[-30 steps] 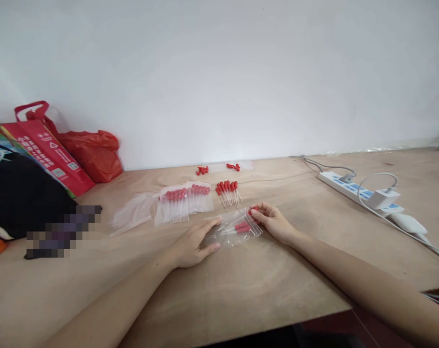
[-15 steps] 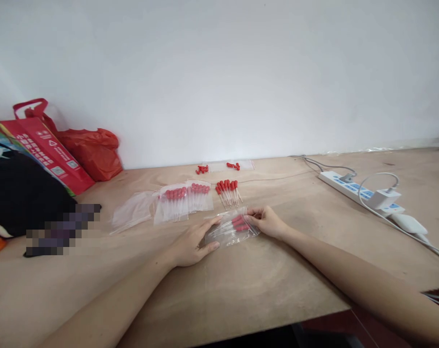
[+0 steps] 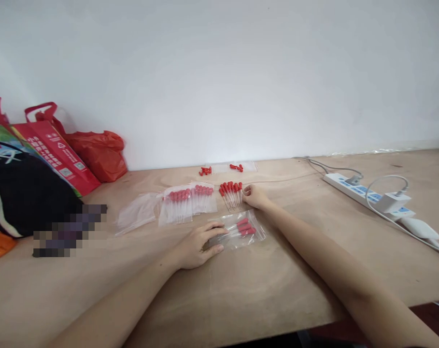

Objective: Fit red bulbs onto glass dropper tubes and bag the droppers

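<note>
Several droppers (image 3: 232, 192) with red rubber bulbs and thin clear tubes lie side by side on the table. At the right edge of this row my right hand (image 3: 256, 197) has its fingers closed around a dropper, whose tube is mostly hidden. Nearer to me is a clear zip bag (image 3: 228, 238) with a few droppers inside, their red bulbs toward the right. My left hand (image 3: 201, 245) rests on the left end of that bag, thumb and fingers apart.
Filled dropper bags (image 3: 176, 205) and flat zip bags (image 3: 138, 212) lie to the left. Loose red bulbs (image 3: 205, 171) are near the wall. A power strip (image 3: 353, 191) with cables is at right; a red plastic bag (image 3: 98, 154) and a black bag (image 3: 27, 193) stand at left.
My right hand has let go of the zip bag's right end and moved away to the row of droppers. My left hand stays at the bag's left end.
</note>
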A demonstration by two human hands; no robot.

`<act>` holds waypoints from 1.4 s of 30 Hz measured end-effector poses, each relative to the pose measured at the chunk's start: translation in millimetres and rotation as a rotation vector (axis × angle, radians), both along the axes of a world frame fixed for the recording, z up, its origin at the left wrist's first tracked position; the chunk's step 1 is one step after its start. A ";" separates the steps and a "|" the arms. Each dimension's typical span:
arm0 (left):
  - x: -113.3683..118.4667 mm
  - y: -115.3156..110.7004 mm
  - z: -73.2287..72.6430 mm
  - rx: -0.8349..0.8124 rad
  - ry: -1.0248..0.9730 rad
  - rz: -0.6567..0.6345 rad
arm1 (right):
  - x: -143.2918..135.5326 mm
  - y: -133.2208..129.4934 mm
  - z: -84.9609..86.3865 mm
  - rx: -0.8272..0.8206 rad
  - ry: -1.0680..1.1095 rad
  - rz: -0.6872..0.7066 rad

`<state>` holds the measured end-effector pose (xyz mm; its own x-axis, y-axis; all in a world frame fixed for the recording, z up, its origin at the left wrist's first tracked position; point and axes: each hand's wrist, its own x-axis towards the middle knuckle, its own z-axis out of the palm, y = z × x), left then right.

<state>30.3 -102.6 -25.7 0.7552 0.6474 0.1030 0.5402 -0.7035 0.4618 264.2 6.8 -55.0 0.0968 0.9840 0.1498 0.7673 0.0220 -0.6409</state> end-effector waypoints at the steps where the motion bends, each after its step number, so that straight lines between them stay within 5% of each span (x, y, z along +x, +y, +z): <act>1: 0.0 -0.2 0.3 0.000 -0.003 -0.001 | -2.9 0.7 2.5 -0.014 -0.044 0.004; 11: -0.9 0.9 -1.2 -0.007 -0.013 0.005 | -13.1 -21.0 27.0 -0.019 -0.424 0.022; 20: -1.6 1.6 -2.5 0.000 -0.009 0.016 | 44.6 -53.3 35.4 -0.054 -0.551 0.060; 26: -0.9 2.1 -2.0 0.009 -0.027 0.006 | 67.7 -61.4 21.0 -0.087 -0.380 0.136; 30: 0.1 2.6 -1.8 0.007 -0.022 0.005 | 51.9 -46.7 10.3 -0.017 -0.093 0.094; 34: -0.2 2.1 -1.1 0.006 -0.003 0.009 | 35.7 -36.3 7.6 -0.005 -0.045 0.162; 39: -1.6 1.7 -1.0 0.012 0.002 0.007 | 46.8 -50.1 8.1 0.125 0.093 0.233; 42: -1.6 1.8 -1.5 0.015 0.001 0.005 | 56.2 -63.2 5.5 0.204 0.354 0.127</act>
